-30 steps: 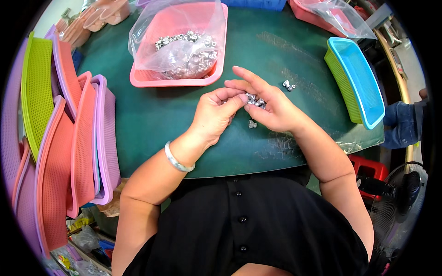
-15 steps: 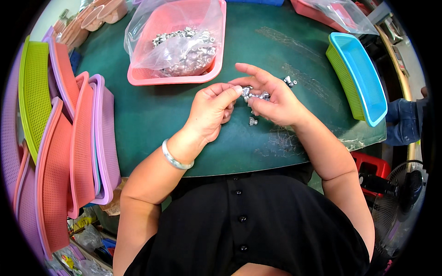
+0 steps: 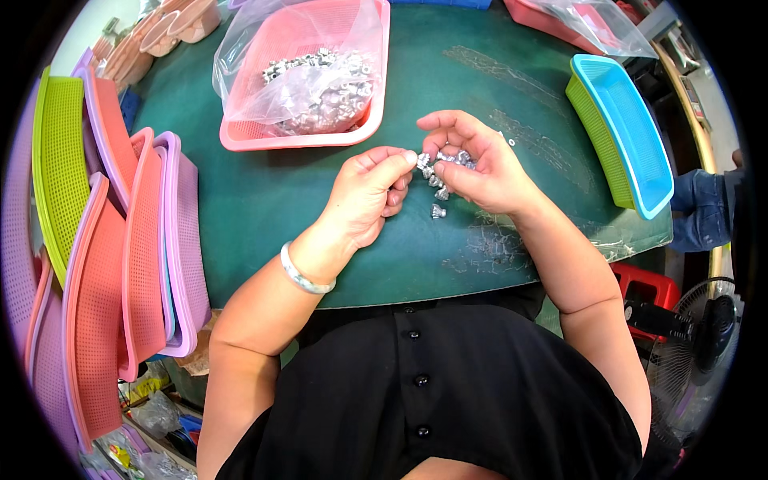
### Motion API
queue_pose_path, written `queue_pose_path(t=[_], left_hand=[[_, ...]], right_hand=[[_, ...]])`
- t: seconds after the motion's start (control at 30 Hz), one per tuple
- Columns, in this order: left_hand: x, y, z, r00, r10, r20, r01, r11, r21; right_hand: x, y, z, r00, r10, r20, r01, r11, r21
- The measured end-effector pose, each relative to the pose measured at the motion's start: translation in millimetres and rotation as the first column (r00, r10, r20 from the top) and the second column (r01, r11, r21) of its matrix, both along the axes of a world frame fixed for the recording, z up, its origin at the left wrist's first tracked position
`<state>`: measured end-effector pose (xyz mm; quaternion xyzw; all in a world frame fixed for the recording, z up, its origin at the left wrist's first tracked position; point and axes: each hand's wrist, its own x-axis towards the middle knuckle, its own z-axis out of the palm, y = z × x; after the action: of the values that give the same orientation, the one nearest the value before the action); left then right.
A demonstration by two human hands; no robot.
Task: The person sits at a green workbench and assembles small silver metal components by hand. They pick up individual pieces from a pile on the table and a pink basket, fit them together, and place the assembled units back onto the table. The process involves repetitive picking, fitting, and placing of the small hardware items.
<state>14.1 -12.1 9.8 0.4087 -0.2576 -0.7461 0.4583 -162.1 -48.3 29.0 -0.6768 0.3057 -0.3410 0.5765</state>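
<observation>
1. Biggest by far, the green table, carrying our landmark, the pink basket.
2. Left of that basket, coloured baskets lean together in a bank.
3. Inside the pink basket sits the clear bag, loaded with silvery metal parts; with the bulk in here, I'd judge most of the lot is left.
4. Well to its right stands a blue-and-green basket.
5. Below and right of the pink basket, the action! Right hand curls around a small handful, thumb across it; left hand seems to pinch one piece between thumb and fingertips.
6. Smallest, a loose piece lies below-right of that basket, just under the hands. How much is done, I can't tell.
</observation>
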Motion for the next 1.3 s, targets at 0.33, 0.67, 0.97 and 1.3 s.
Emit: queue_pose_path(t=[0.33,0.67,0.97,1.3], left_hand=[[0,-1,-7,1.0,0.006,-0.024,-0.006,1.0,-0.027],[-2,0,-5,1.0,0.003,0.003,-0.003,1.0,-0.03],[0,1,-3,0.786,0.244,0.568,-0.004,0.921,-0.39],[21,7,19,0.006,0.519,0.855,0.541,0.717,-0.439]], right_hand=[[0,-2,-5,0.999,-0.036,-0.023,0.032,0.987,-0.16],[-1,-4,-9,0.998,-0.052,-0.024,0.046,0.977,-0.208],[-2,-8,-7,0.993,-0.115,-0.037,0.112,0.99,-0.083],[-8,-11,1,0.984,0.004,0.176,-0.069,0.929,0.363]])
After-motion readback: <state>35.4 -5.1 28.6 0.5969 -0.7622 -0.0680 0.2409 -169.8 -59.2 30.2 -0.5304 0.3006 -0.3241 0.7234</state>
